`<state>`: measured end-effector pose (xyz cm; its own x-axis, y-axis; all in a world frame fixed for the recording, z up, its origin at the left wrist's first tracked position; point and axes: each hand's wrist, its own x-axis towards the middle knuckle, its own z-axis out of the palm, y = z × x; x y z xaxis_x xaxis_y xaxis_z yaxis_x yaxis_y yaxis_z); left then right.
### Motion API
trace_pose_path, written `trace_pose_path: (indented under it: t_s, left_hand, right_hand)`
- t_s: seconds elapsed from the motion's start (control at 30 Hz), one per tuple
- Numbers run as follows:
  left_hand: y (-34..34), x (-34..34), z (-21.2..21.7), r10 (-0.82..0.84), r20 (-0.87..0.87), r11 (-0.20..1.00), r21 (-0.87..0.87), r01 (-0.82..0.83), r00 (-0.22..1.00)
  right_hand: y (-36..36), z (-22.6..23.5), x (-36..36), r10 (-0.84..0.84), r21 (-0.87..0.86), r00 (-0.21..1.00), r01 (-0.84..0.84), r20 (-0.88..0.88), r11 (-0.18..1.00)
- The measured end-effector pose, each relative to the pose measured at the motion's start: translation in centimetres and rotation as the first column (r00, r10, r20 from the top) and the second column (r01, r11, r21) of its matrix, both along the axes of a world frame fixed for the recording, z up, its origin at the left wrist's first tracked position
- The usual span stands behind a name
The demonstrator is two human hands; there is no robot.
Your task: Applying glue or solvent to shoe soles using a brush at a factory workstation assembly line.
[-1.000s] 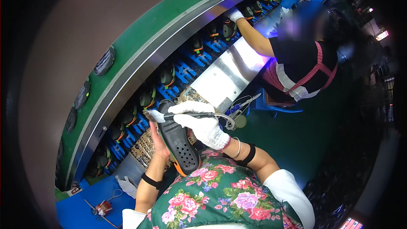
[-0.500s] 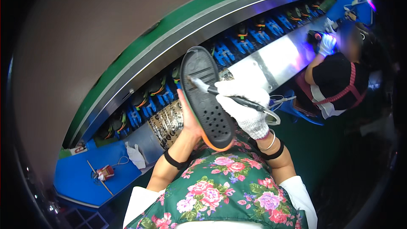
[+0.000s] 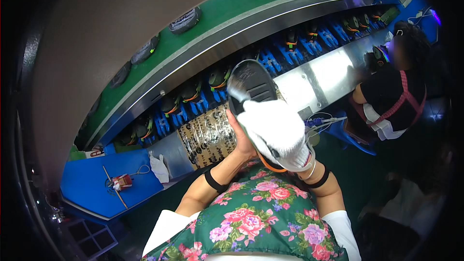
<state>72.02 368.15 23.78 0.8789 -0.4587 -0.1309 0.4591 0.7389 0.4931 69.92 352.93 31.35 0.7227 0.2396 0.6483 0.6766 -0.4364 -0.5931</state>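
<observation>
A black shoe sole (image 3: 253, 78) with an orange edge at its near end is tilted up in front of me. My bare left hand (image 3: 240, 135) is closed around its left side, thumb along the edge. In my right hand (image 3: 278, 128), in a white knitted glove, is a brush (image 3: 237, 91). Its pale bristles touch or hover over the left side of the sole's far end, blurred by motion; I cannot tell which. The glove hides the brush handle and the sole's lower half. A pale tube (image 3: 311, 157) loops beside my right wrist.
Beyond runs a row of blue racks (image 3: 270, 63) with dark, orange-trimmed shoe uppers (image 3: 192, 92). Several soles (image 3: 185, 21) lie on the green belt (image 3: 212, 7). A patterned, tape-wrapped cover (image 3: 203, 137) is below the racks; a blue table (image 3: 87, 179) stands left. A co-worker (image 3: 394, 92) sits right.
The brush has moved to the sole's far left edge, and my right hand now covers the sole's lower half. Sole and left hand have shifted right. Soles have appeared on the green belt.
</observation>
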Motion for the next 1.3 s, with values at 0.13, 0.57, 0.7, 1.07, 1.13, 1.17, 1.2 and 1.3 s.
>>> trace_pose_path:
  t_s: [0.13,0.57,0.7,1.07,1.13,1.17,1.2,1.3]
  left_hand:
    - [-0.5,-0.3,-1.1,0.103,0.006,0.994,0.047,-0.103,0.995]
    - [-2.7,1.4,-2.9,0.357,-0.063,0.912,0.237,-0.334,0.932]
    - [-1.5,2.3,-7.4,0.151,0.177,0.988,-0.039,-0.147,0.972]
    - [-0.2,2.2,-5.4,-0.118,0.035,0.871,-0.477,0.121,0.992]
    - [-0.2,2.3,-5.0,-0.143,0.036,0.865,-0.481,0.142,0.989]
    - [0.0,2.2,-4.9,-0.154,0.036,0.862,-0.483,0.153,0.987]
    - [0.0,2.2,-4.8,-0.172,0.039,0.857,-0.487,0.169,0.984]
    - [-0.6,2.3,-4.7,0.078,-0.112,0.995,0.077,-0.069,0.991]
  right_hand:
    - [0.1,0.6,-0.4,0.050,0.055,0.996,-0.054,0.077,0.997]
    - [-3.0,0.0,-0.2,-0.051,0.250,0.999,0.046,0.011,0.967]
    - [-1.2,-0.3,-0.3,-0.076,0.201,0.992,0.055,0.101,0.978]
    - [-3.2,-0.8,0.7,0.130,0.295,0.991,-0.131,0.023,0.947]
    - [-3.7,-1.0,0.9,0.061,0.332,0.998,-0.065,0.024,0.941]
    - [-3.8,-1.2,0.9,0.034,0.314,0.999,-0.037,0.016,0.949]
    - [-3.7,-1.1,0.7,0.034,0.243,0.999,-0.038,0.021,0.969]
    - [-2.7,-1.5,0.3,0.118,0.156,0.990,-0.129,0.079,0.979]
